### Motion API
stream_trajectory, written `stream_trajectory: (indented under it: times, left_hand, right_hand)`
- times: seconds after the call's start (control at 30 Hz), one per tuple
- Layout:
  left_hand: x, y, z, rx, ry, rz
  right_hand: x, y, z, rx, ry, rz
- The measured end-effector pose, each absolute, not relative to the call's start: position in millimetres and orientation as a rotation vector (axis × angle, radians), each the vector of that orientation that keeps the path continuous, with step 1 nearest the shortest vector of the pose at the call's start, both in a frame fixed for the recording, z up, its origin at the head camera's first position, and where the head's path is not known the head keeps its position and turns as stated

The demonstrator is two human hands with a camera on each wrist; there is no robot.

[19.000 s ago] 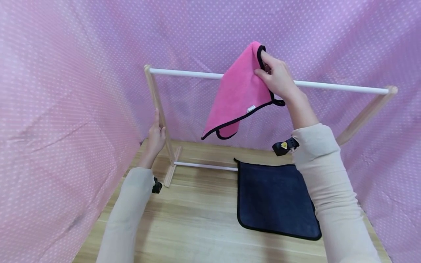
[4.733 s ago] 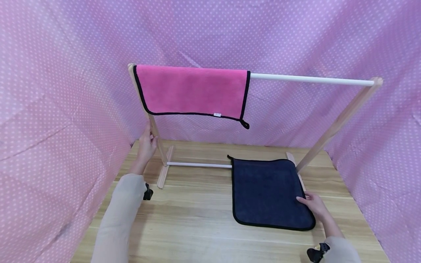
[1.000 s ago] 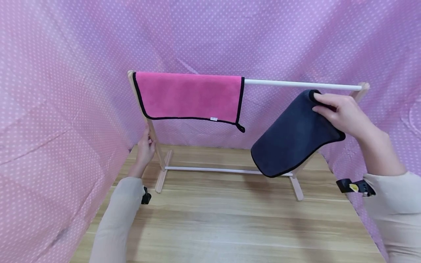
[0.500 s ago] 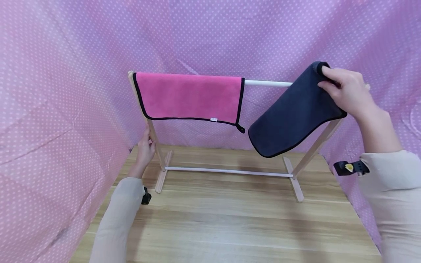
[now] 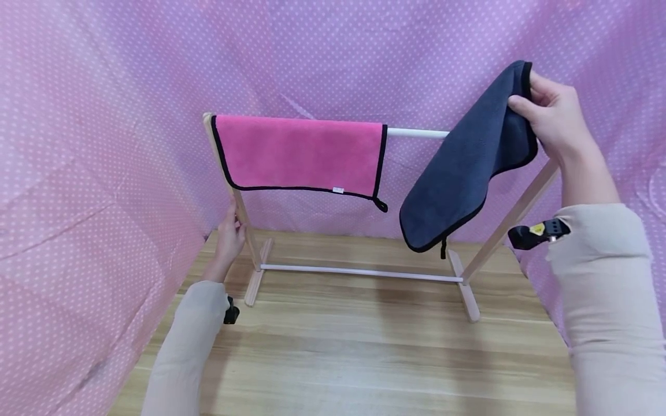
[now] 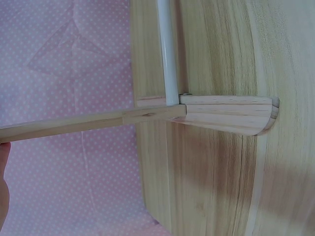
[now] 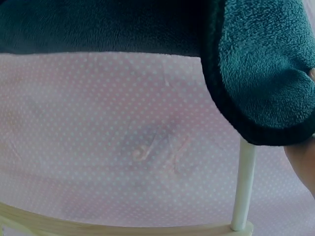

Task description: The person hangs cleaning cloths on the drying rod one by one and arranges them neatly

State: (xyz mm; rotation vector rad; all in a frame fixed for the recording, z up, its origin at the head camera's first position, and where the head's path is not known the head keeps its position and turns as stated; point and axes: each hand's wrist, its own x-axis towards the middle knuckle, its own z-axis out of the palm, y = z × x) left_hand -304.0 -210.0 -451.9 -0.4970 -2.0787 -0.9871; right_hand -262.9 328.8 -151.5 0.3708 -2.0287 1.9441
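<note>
A dark grey towel [image 5: 458, 162] with black edging hangs folded from my right hand [image 5: 559, 118], which pinches its upper edge between thumb and fingers. It overlaps the right part of the rack's white top rod [image 5: 416, 133]; its black loop dangles at the lower edge. In the right wrist view the towel [image 7: 266, 64] shows close up, fingers at the right edge. My left hand [image 5: 230, 237] holds the left wooden post [image 5: 245, 222] of the rack low down; most fingers are hidden. A pink towel [image 5: 299, 153] with black edging is draped over the rod's left half.
The rack's lower white rod [image 5: 359, 271] runs between two wooden feet, the left foot [image 5: 258, 274] and the right foot [image 5: 470, 300], on a wood-grain table [image 5: 333, 352]. The right post [image 5: 512, 222] leans outward in view. Pink dotted cloth [image 5: 322, 52] surrounds the table.
The pink towel was draped earlier; the dark towel was then lifted off the table. Over the last second my right hand has raised it above the top rod. My left hand stays at the post.
</note>
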Motion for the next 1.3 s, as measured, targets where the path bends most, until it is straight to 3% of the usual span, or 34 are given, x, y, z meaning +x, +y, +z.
stream_trajectory:
  times: [0.63, 0.97, 1.17, 1.3]
  left_hand:
    - [-301.2, -205.5, -451.1, -0.429, -2.113, -1.017]
    - [-280.1, -189.0, -447.7, -0.325, -2.18, -1.32]
    - [-256.1, -157.9, -462.1, -0.109, -2.181, -1.415]
    - [-246.7, -131.9, -466.4, -0.126, -2.217, -1.525]
  right_hand:
    - [-277.2, 338.8, -172.7, 0.202, -2.407, 1.229]
    - [-277.1, 337.5, -173.5, 0.182, -2.393, 1.268]
    - [-277.1, 337.5, -174.5, 0.191, -2.37, 1.302]
    - [-277.5, 336.9, -174.4, 0.201, -2.345, 1.346]
